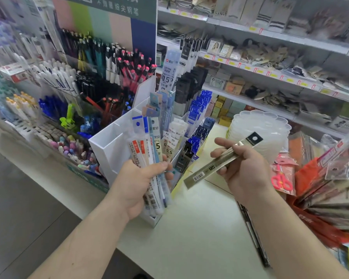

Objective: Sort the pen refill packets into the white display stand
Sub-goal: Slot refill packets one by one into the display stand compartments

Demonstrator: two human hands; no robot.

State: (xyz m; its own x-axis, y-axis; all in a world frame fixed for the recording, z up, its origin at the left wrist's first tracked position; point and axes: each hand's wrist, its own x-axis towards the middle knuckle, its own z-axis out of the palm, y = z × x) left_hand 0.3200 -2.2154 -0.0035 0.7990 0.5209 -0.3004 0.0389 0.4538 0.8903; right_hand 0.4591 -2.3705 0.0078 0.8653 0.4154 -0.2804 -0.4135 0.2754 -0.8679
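Both hands grip refill packets (left a bundle, right one) before the part-filled white stand.

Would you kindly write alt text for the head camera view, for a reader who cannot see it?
The left hand grips a bunch of refill packets in front of the white display stand, while the right hand holds a single black-topped packet over the counter. Pen racks and store shelves fill the background.

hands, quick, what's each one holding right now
Left hand: grips a bunch of white and blue refill packets.
Right hand: grips one slim silvery black-topped packet.
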